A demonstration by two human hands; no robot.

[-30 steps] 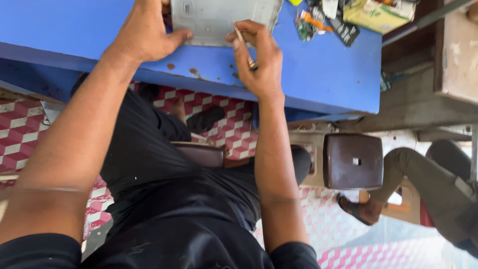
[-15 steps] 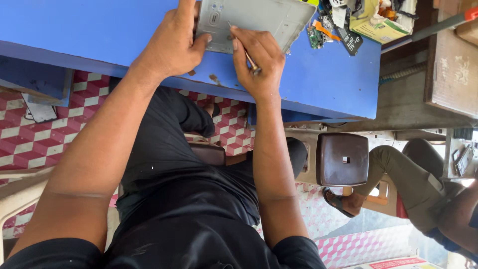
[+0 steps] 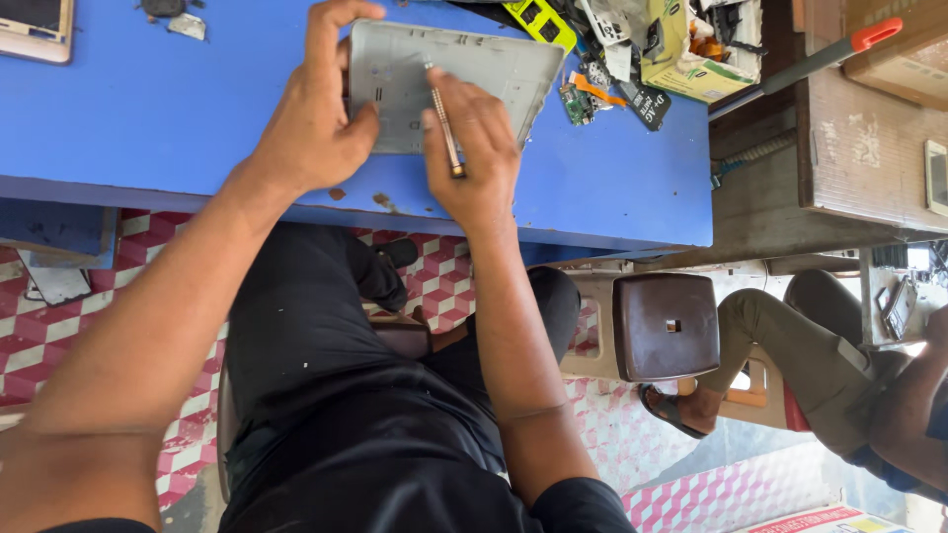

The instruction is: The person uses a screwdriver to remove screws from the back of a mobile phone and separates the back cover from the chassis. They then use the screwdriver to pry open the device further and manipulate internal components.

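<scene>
1. The grey device back cover (image 3: 449, 84) lies flat on the blue worktop (image 3: 148, 118), close to its near edge and nearer to its right edge than its left. Its inner side faces up.
2. Its long axis runs along the near edge of the worktop, slightly turned, so the right end points toward the far right corner, where the pile of small parts (image 3: 612, 59) lies.
3. The left hand (image 3: 311, 123) presses on the left end of the cover, the thumb on its near edge and the fingers curled over the far edge. It is half closed and pins the cover.
4. The right hand (image 3: 479, 148) is closed around a thin metal screwdriver (image 3: 444, 123), whose tip rests on the middle of the cover.
5. I judge that the tip can slip, because the tool stands at a low slant; then it may scratch the cover or hit the left thumb, which is just beside it.
6. The cover can also slide toward the near edge if the left hand loosens.
7. Loose small parts near the right end could be pushed off the worktop.
</scene>
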